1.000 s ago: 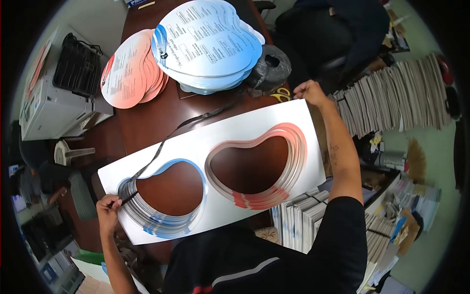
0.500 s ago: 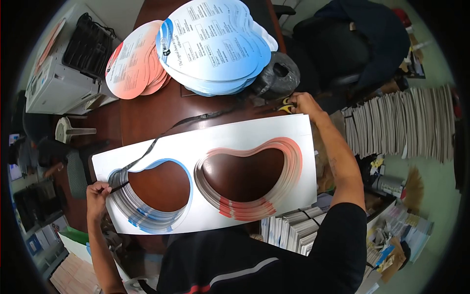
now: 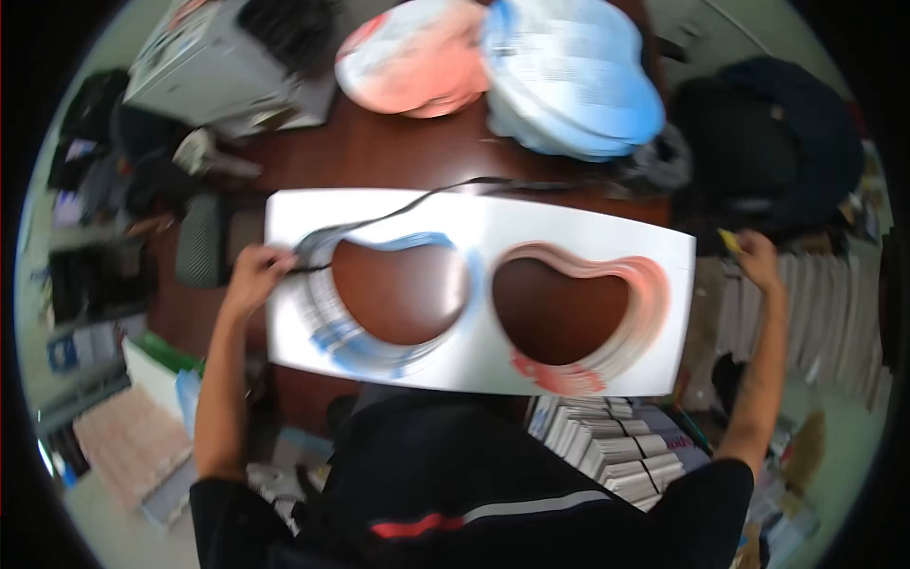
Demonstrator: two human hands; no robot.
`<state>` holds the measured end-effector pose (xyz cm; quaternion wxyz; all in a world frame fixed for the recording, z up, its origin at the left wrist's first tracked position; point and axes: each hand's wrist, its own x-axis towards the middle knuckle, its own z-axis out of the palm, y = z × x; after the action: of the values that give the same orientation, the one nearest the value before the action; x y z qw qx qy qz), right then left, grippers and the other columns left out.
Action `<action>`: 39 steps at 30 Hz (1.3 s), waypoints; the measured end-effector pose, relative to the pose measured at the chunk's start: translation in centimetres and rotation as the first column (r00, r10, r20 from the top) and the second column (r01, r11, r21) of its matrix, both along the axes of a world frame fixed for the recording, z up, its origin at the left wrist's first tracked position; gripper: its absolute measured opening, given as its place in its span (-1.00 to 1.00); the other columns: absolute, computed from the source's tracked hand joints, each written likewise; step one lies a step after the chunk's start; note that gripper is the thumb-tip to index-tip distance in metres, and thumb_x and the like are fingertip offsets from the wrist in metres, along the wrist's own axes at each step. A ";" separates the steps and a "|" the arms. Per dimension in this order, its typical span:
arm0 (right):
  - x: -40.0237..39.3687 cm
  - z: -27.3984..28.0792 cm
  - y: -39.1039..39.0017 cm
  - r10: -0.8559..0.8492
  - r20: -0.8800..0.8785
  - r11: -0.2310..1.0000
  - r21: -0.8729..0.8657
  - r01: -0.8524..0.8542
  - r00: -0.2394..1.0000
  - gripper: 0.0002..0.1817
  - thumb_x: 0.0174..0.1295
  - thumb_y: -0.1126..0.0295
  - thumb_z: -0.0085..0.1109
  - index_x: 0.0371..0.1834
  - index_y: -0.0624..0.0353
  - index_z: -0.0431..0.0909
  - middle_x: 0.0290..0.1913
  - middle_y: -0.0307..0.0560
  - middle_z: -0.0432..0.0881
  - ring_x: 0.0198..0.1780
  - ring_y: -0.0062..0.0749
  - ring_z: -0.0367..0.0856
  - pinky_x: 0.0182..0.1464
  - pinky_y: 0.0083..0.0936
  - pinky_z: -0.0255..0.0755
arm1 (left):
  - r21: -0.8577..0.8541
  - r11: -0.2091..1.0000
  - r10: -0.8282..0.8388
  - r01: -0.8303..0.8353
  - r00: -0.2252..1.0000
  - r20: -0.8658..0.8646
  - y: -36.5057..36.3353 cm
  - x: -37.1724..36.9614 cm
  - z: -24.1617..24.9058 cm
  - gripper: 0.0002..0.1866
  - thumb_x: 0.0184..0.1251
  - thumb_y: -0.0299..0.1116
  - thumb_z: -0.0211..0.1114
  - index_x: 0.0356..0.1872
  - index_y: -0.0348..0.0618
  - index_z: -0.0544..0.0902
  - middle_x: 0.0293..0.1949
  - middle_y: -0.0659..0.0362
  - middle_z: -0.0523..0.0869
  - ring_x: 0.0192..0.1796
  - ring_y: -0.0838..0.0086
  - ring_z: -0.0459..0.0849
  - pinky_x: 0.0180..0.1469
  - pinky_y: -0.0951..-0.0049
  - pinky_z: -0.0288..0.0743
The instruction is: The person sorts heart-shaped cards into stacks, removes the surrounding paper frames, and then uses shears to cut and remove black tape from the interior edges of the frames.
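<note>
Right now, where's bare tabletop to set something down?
Best patch: tabletop between the red stack and white sheets, printer at upper left, black strap at lower right. Bare wood also shows through both cut-outs, ringed by layered edges. Crowded: the far end, where the red stack and blue stack meet, dark roll alongside.

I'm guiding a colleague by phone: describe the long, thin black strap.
Over the dark brown table is a white rectangular sheet stack with two rounded cut-outs. From the left hand, the long, thin black strap curves over the stack's far edge. Unlike the flat sheets, it is a narrow ribbon.
</note>
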<state>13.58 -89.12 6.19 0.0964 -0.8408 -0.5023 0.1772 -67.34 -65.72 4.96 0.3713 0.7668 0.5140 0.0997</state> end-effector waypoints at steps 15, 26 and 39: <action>-53.0 4.3 5.1 0.410 -0.222 0.896 0.279 -0.346 0.884 -0.47 -0.26 0.09 0.53 -0.36 0.36 0.69 -0.53 0.12 0.64 -0.49 -0.10 0.66 -0.33 -0.28 0.54 | -0.038 0.990 -0.110 0.133 0.924 0.366 1.4 -2.4 3.0 -0.90 0.24 -0.53 0.39 -0.36 -0.39 0.70 -0.47 0.31 0.55 -0.42 0.70 0.37 -0.38 0.58 0.26; -66.7 0.4 10.3 0.351 -0.284 0.921 0.276 -0.275 0.892 -0.48 -0.19 0.12 0.48 -0.34 0.42 0.66 -0.44 0.23 0.67 -0.35 0.09 0.68 -0.19 -0.18 0.55 | 0.040 0.957 -0.284 0.287 0.901 0.326 2.1 -3.4 3.7 -0.86 0.13 -0.47 0.48 -0.35 -0.33 0.74 -0.46 0.15 0.68 -0.46 0.60 0.51 -0.37 0.51 0.40; -65.0 0.5 8.1 0.327 -0.326 0.922 0.315 -0.225 0.887 -0.74 0.05 0.32 0.41 -0.36 0.29 0.60 -0.34 0.21 0.67 -0.28 0.13 0.66 -0.21 -0.11 0.50 | 0.090 0.986 -0.164 0.137 0.810 0.564 4.7 -2.9 8.8 -0.88 0.33 -0.40 0.35 -0.31 -0.26 0.72 -0.43 0.34 0.61 -0.36 0.71 0.48 -0.31 0.63 0.33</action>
<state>-51.39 -81.05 6.64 0.2764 -0.6900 -0.6094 0.2760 -70.21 -60.99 13.71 0.4970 0.7485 0.3151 0.3057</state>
